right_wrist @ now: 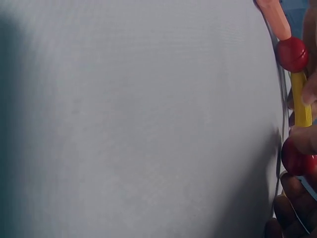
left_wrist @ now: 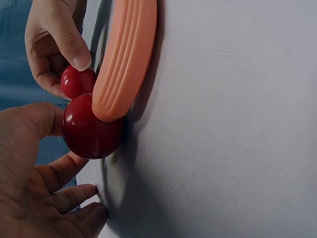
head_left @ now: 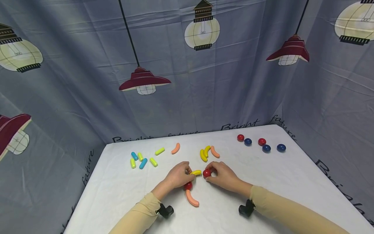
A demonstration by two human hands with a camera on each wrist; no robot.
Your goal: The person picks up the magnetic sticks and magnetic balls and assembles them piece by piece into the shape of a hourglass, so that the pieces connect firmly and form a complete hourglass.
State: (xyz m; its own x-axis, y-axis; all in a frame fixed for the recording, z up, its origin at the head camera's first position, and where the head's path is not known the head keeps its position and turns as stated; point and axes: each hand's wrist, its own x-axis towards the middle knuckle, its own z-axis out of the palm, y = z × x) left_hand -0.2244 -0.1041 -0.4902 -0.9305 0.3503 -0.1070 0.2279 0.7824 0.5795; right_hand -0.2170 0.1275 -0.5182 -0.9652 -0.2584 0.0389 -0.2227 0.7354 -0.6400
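Red ball (head_left: 206, 173) is near the middle of the white table (head_left: 117, 201), pinched in your right hand (head_left: 223, 176), just beside the free end of the yellow curved piece (head_left: 197, 172). Your left hand (head_left: 177, 175) grips that piece (its other end meets a second red ball (head_left: 188, 186), which touches an orange curved piece (head_left: 192, 199)).

Light falls fairly evenly over the white desk (head_left: 277, 175) in the head view. The wrist views are dimmer, with small glints on the red balls (left_wrist: 84, 133) and broad, soft-edged shadows.
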